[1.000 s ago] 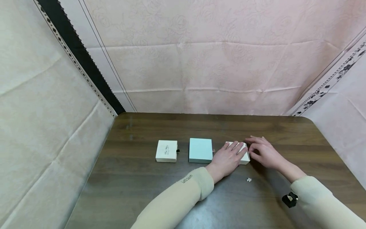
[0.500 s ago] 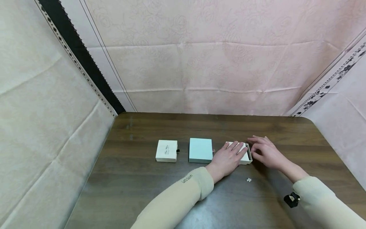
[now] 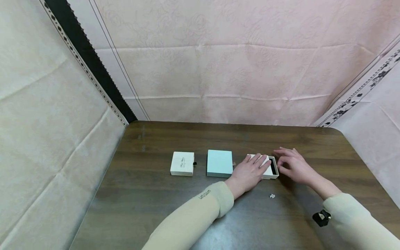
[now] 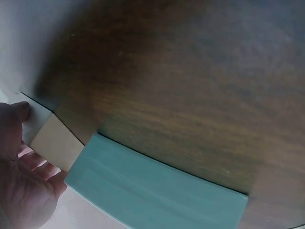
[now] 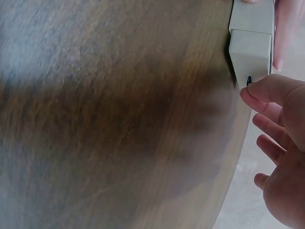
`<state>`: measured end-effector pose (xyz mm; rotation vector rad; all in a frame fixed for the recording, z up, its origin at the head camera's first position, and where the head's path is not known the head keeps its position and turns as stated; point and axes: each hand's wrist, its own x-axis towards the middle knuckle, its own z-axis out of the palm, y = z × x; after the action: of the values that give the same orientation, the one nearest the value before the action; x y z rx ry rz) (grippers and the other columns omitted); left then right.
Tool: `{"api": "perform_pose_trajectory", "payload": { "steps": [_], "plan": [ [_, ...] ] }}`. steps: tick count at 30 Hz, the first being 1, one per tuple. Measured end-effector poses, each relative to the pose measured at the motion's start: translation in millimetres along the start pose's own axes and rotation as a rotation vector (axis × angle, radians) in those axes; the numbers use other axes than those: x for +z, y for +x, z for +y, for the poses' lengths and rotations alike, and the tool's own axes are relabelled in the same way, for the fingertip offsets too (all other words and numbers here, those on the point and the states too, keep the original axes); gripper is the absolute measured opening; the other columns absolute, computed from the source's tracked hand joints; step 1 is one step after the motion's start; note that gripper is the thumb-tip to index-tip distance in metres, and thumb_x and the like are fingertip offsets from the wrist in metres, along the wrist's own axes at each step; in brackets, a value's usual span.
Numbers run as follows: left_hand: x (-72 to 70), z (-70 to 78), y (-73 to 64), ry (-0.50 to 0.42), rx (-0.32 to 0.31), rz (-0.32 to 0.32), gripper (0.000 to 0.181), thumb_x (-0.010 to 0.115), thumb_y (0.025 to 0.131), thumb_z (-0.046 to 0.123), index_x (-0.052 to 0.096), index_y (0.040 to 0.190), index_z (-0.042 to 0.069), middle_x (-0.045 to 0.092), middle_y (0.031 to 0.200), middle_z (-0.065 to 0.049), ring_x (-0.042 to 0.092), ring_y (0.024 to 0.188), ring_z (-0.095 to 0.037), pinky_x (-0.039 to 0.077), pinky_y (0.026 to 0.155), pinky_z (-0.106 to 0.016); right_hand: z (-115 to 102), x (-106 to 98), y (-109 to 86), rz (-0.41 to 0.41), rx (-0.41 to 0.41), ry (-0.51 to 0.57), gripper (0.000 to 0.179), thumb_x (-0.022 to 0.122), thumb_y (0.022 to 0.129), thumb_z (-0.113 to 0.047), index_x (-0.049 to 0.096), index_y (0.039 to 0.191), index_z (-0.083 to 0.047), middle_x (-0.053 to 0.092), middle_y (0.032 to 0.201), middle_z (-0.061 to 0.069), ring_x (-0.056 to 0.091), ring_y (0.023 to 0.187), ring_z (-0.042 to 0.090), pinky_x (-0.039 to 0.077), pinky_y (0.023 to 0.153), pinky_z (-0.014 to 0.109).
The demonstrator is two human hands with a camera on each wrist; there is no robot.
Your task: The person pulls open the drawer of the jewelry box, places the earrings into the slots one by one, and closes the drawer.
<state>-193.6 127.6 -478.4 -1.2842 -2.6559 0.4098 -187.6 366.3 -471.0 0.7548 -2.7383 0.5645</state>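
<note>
My left hand (image 3: 248, 172) lies across a small white drawer box (image 3: 266, 173), fingers over its top. The left wrist view has the thumb against one side of that white box (image 4: 57, 138). In the right wrist view my right hand (image 5: 286, 138) pinches a small black pull tab (image 5: 249, 81) on the drawer's end between thumb and forefinger. The drawer (image 3: 274, 167) is partly out of its sleeve on the right, its dark inside showing. A tiny silvery, shiny piece (image 3: 272, 196) lies on the table in front of the box.
Left of the hands sits a light-blue drawer box (image 3: 219, 162) with a small tab. Farther left stands a white box (image 3: 182, 163) with printed script and a black tab. All rest on the dark wooden table (image 3: 150, 208), with cloth hangings (image 3: 218, 76) behind and at the sides.
My right hand has moved to the right, drawing the drawer out of the white sleeve. The left hand stays on the box.
</note>
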Motion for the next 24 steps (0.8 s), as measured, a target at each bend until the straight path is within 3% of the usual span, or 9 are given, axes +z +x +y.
{"api": "perform_pose_trajectory", "payload": {
  "steps": [15,24],
  "plan": [
    [-3.2,-1.6,-2.4,0.020,0.006,0.028,0.064,0.050,0.112,0.052,0.032,0.170,0.030,0.032,0.174,0.007,0.033,0.159,-0.011,0.034,0.125,-0.032,5.9,-4.5,-4.1,-0.008,0.020,-0.014,0.033,0.083,0.077,0.005,0.063,0.073,-0.022,0.067,0.131,0.029,0.052,0.130,0.058,0.033,0.101,0.088],
    [-3.2,-1.2,-2.6,0.014,0.012,0.002,0.065,0.047,0.113,0.052,0.029,0.171,0.030,0.029,0.176,0.006,0.030,0.160,-0.012,0.033,0.126,-0.032,8.1,-5.9,-6.5,0.000,0.030,-0.010,0.032,0.083,0.077,0.005,0.065,0.073,-0.021,0.067,0.131,0.029,0.052,0.130,0.059,0.032,0.102,0.087]
  ]
}}
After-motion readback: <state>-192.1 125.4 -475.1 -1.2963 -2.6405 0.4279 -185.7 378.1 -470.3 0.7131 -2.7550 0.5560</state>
